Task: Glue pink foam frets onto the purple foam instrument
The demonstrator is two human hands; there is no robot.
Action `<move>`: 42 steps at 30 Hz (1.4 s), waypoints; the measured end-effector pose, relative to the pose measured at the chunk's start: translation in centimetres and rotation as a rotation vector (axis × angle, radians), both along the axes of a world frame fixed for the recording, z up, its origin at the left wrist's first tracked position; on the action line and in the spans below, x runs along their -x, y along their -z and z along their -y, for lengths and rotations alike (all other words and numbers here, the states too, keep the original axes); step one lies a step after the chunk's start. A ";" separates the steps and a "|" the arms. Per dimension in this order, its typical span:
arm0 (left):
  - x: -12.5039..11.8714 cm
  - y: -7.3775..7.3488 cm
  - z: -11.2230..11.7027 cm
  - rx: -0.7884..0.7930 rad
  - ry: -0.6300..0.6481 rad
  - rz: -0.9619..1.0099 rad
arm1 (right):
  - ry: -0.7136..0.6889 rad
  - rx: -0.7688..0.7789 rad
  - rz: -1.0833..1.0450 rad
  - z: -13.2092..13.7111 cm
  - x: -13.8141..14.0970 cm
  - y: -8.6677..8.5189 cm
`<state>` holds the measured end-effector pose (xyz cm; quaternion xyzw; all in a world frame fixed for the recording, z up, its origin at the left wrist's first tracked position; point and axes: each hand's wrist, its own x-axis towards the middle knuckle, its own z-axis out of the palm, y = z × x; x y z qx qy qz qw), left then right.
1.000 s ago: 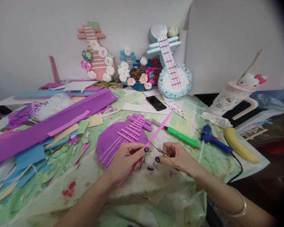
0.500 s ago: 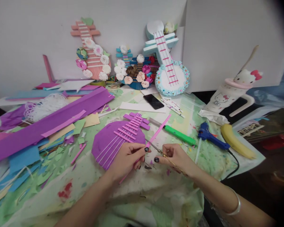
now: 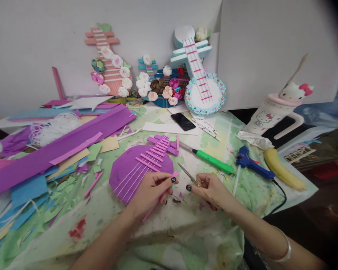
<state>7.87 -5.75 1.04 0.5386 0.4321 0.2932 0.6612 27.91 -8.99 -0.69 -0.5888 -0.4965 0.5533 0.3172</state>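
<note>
My left hand [image 3: 153, 189] is closed around a pink paper strip [image 3: 175, 174]; a short end shows past the fingertips and the tail runs out below. In my right hand [image 3: 214, 189] is a pair of gold-handled scissors [image 3: 187, 173], the blades pointing up and left, apart from the strip. Behind my left hand lies a purple model lute [image 3: 126, 161] with white strings and pink crossbars. A separate short pink strip piece [image 3: 177, 142] sits beside the lute's neck.
A green utility knife [image 3: 214, 161], a blue glue gun [image 3: 249, 163] and a banana [image 3: 283, 168] lie to the right. Purple paper [image 3: 59, 150] and scraps cover the left. Behind are a phone [image 3: 183, 121], decorated model lutes [image 3: 204, 88] and a tumbler [image 3: 264, 114].
The long end of the pink strip has been cut off and dropped beside the lute's neck. The scissors have moved slightly away from my left hand.
</note>
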 end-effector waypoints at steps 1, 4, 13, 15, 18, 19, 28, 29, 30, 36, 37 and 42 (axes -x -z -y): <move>0.2 0.0 0.0 0.003 -0.031 0.007 | 0.026 -0.010 0.021 -0.1 -0.2 0.1; 0.8 -0.2 -0.4 0.002 -0.154 0.042 | 0.141 -0.055 0.075 -1.2 -1.0 -0.2; 2.1 -0.6 -2.1 -0.034 -0.449 0.144 | 0.331 -0.342 0.412 -11.2 1.3 -1.6; 2.6 -0.5 -2.2 -0.027 -0.481 0.159 | 0.345 -0.377 0.452 -12.5 2.6 -1.2; 3.7 -0.2 -2.2 -0.055 -0.498 0.163 | 0.370 -0.410 0.483 -13.2 3.6 -0.6; 4.1 -0.2 -2.2 -0.075 -0.504 0.160 | 0.375 -0.408 0.485 -13.2 3.6 -0.5; 4.7 -0.5 -3.2 -0.148 -0.395 0.130 | 0.389 -0.227 0.303 -7.0 1.4 -1.4; 4.4 -0.4 -3.3 -0.147 -0.382 0.135 | 0.382 -0.218 0.253 -5.9 1.7 -1.5; 4.1 -0.4 -3.3 -0.147 -0.371 0.139 | 0.377 -0.207 0.184 -4.9 2.0 -1.5; 2.8 -0.4 -2.8 -0.154 -0.359 0.128 | 0.245 -0.092 -0.189 -1.7 4.5 -1.5; 2.7 -0.4 -2.7 -0.154 -0.359 0.135 | 0.237 -0.095 -0.207 -1.6 4.8 -1.4; 2.5 -0.3 -2.1 -0.128 -0.357 0.207 | 0.227 -0.116 -0.234 -1.8 5.4 -1.0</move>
